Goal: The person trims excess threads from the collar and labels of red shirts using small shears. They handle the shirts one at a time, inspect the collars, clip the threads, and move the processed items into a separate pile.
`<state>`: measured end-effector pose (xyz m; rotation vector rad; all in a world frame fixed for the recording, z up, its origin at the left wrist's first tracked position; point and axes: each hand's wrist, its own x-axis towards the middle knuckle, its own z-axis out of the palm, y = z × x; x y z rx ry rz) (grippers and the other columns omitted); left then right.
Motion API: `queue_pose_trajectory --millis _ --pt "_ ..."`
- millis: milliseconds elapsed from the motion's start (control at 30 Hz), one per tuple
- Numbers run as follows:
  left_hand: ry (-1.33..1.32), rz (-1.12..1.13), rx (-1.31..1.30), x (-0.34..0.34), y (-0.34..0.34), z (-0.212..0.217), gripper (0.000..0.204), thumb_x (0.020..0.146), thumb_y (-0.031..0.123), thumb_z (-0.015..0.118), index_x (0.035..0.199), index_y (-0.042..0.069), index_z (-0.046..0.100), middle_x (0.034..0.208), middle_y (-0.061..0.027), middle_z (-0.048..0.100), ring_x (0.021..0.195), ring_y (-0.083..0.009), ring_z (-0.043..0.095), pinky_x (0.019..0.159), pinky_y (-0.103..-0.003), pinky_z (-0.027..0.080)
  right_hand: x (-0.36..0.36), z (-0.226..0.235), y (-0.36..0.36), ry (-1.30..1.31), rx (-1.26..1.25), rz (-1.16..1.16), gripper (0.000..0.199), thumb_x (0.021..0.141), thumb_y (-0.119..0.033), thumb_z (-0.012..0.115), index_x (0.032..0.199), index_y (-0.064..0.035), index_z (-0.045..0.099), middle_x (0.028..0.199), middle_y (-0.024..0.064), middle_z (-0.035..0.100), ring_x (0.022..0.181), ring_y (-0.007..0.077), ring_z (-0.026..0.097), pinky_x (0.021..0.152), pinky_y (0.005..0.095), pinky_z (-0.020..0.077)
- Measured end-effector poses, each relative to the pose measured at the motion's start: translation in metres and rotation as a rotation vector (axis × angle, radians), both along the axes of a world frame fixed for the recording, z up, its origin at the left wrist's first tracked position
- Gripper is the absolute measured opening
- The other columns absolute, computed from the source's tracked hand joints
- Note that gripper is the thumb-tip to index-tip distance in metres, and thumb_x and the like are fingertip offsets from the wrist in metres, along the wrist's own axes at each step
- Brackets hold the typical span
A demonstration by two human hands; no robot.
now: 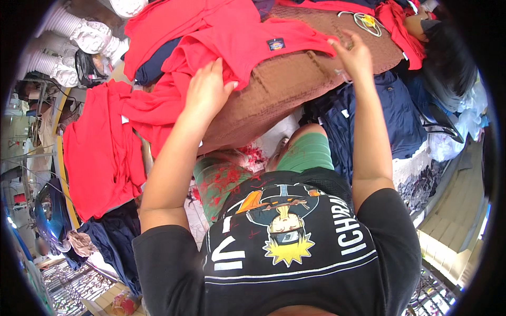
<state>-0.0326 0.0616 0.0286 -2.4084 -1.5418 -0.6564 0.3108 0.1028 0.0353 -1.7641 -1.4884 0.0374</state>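
Note:
A red garment [237,45] with a small dark label patch [275,44] lies spread over a brown cloth-covered surface [295,79] in front of me. My left hand [206,90] rests on its near left part, fingers stretched out and thumb apart. At the garment's right end is my right hand [356,55], thumb and fingers spread, the thumb by the red edge. A small pale, shiny thing shows below the right palm; I cannot make out what it is or whether the hand holds it.
More red garments [103,147] are heaped at the left, with dark navy cloth [113,239] below. Navy garments [377,118] lie at the right. A pale cord with a yellow piece [369,21] lies at the back. Another person's dark-haired head [448,55] is at the far right. White columns [74,29] stand far left.

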Motion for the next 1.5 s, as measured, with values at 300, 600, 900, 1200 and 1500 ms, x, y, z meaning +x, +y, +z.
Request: queue_pose_trajectory --millis 300,600,900,1200,1500 --pt "-1.516 -0.41 -0.425 -0.034 0.005 0.104 0.013 0.089 0.009 0.064 0.101 0.005 0.062 0.099 -0.0045 0.065 0.093 -0.0115 0.061 0.084 -0.026 0.048 0.013 -0.035 0.013 -0.023 -0.156 0.059 0.036 0.073 -0.028 0.071 0.104 -0.0092 0.068 0.106 0.0178 0.065 0.101 0.0344 0.062 0.088 0.0386 0.0487" --pt "-1.537 -0.359 -0.402 -0.058 -0.023 0.105 0.029 0.089 0.001 0.06 0.119 -0.001 0.058 0.113 -0.0096 0.063 0.102 -0.0146 0.061 0.091 -0.028 0.049 0.01 0.004 -0.009 0.529 -0.258 0.279 0.026 0.077 -0.021 0.069 0.098 -0.006 0.065 0.077 0.0019 0.061 0.061 0.0088 0.053 0.056 0.0248 0.0411" --pt "-1.623 -0.566 -0.204 -0.114 -0.006 0.17 0.03 0.096 0.019 0.053 0.117 -0.004 0.056 0.114 -0.0111 0.061 0.101 -0.0173 0.06 0.087 -0.029 0.048 0.008 0.086 -0.032 0.939 0.2 0.755 0.029 0.077 -0.024 0.073 0.091 -0.0049 0.056 0.084 0.0011 0.061 0.057 0.0013 0.045 0.051 0.0176 0.0344" --pt "-1.492 0.223 -0.392 -0.157 -0.01 0.064 0.04 0.093 0.027 0.059 0.129 0.01 0.054 0.128 -0.0012 0.058 0.113 -0.0107 0.055 0.092 -0.027 0.037 -0.024 0.024 0.0 0.426 0.063 0.316 0.037 0.081 -0.031 0.073 0.102 -0.0017 0.066 0.089 0.0062 0.068 0.088 0.012 0.061 0.082 0.0278 0.0462" --pt "-1.323 0.397 -0.455 -0.154 -0.031 0.018 0.045 0.088 0.029 0.067 0.126 0.007 0.058 0.122 -0.0035 0.061 0.111 -0.0119 0.056 0.095 -0.027 0.039 -0.017 0.007 -0.034 0.3 -0.599 0.316 0.044 0.085 -0.047 0.064 0.08 -0.004 0.072 0.062 0.0046 0.065 0.056 0.0112 0.054 0.054 0.0307 0.0424"
